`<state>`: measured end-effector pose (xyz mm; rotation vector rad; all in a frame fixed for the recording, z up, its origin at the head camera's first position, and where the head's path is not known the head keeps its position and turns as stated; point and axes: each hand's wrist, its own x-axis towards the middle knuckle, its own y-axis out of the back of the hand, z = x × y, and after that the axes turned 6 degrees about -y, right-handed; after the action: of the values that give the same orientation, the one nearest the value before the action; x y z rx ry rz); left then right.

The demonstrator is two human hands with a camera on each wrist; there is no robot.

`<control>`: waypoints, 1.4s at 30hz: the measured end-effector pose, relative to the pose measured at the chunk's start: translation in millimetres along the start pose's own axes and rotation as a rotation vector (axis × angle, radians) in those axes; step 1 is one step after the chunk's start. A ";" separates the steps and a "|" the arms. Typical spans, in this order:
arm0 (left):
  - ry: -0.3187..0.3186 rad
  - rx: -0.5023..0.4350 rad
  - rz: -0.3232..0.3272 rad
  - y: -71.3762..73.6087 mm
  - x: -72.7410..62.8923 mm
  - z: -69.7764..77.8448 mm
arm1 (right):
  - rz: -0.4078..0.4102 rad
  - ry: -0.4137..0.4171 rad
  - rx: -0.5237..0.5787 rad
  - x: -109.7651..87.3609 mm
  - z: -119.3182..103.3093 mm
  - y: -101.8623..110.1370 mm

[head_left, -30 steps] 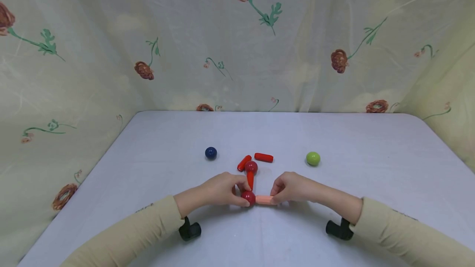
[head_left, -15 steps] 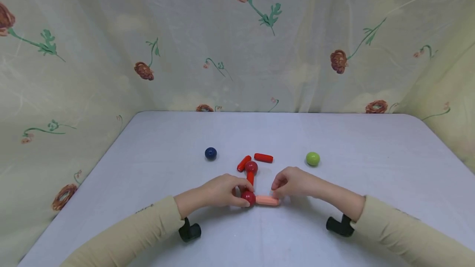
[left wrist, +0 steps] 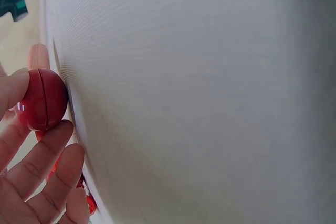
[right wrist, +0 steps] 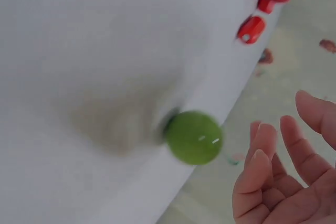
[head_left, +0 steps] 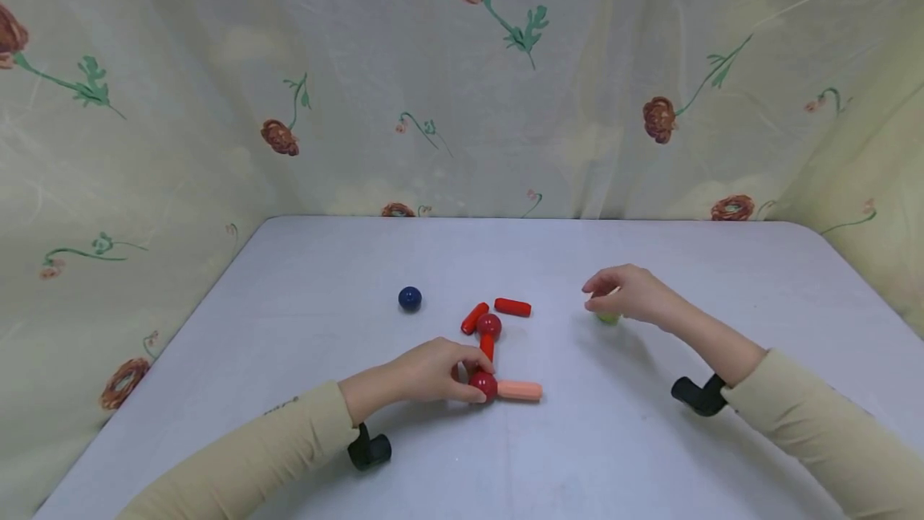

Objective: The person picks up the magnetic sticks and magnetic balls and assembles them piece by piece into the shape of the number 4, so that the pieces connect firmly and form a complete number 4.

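Note:
My left hand (head_left: 439, 371) pinches a red ball (head_left: 484, 386) between thumb and fingers on the table; the left wrist view shows a seam round this ball (left wrist: 46, 99). A pink stick (head_left: 520, 391) extends to the right from that ball. Behind it, a red stick (head_left: 487, 346) runs up to a second red ball (head_left: 489, 326). My right hand (head_left: 635, 293) hovers above the green ball (head_left: 608, 317), partly covering it in the head view. In the right wrist view its fingers are spread and loosely bent, apart from the green ball (right wrist: 195, 138).
Two loose red sticks lie behind the joined pieces, one slanted stick (head_left: 475, 318) near the second ball and another stick (head_left: 512, 307) to its right. A dark blue ball (head_left: 410, 298) sits at the back left. Flowered cloth (head_left: 577, 103) hangs behind the white table (head_left: 325, 263).
My right hand has let go of the pink stick and moved right and away from me, over to the green ball. The left hand stays on the red ball.

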<state>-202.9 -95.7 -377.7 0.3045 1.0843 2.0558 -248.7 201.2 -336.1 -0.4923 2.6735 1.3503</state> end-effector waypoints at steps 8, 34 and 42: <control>0.012 -0.005 0.004 -0.3 0.5 -0.1 | 0.030 -0.053 -0.042 8.1 25.9 5.5; 0.038 -0.047 0.011 -1.6 1.8 -2.8 | -0.062 -0.126 0.049 17.7 38.2 -2.5; 0.039 -0.050 0.010 -1.2 1.5 -2.3 | -0.047 -0.079 0.047 8.9 31.3 -7.3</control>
<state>-204.5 -95.6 -380.1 0.2459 1.0548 2.1020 -256.2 220.1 -362.5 -0.4833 2.6066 1.2633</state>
